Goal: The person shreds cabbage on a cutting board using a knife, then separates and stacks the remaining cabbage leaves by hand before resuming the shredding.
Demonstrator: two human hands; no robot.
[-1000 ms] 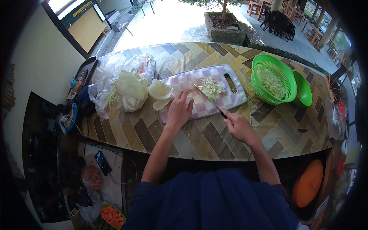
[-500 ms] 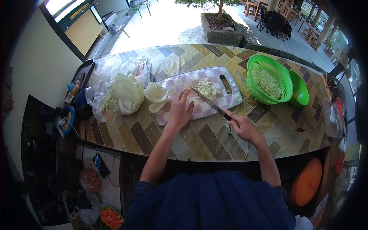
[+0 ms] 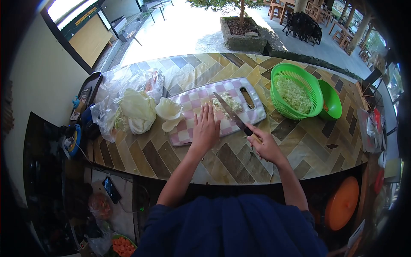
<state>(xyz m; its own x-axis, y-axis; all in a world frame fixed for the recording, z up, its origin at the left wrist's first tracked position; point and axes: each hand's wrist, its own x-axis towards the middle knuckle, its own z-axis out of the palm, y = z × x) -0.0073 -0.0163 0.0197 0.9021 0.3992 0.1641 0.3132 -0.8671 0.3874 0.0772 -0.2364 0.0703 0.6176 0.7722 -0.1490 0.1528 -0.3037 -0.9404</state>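
A checkered pink and white cutting board [image 3: 188, 103] lies on the tiled table. My right hand [image 3: 266, 146] is closed round the handle of a knife [image 3: 231, 112], whose blade slants up and left over the board beside chopped cabbage [image 3: 229, 103]. Flat on the board's near part, my left hand [image 3: 206, 132] has its fingers extended and holds nothing. Loose cabbage leaves [image 3: 169, 112] rest at the board's left edge, next to a cabbage head [image 3: 138, 109] on clear plastic. To the right, a green basket [image 3: 277, 99] holds shredded cabbage.
A green bowl [image 3: 335, 103] sits right of the basket. Plastic bags [image 3: 100, 105] and a black tray [image 3: 90, 83] are at the left. Below the table are a phone [image 3: 111, 189], diced orange pieces [image 3: 123, 246] and an orange lid [image 3: 342, 203].
The view has shifted slightly. My left hand has moved down and right across the board, nearer the knife. The knife remains in my right hand.
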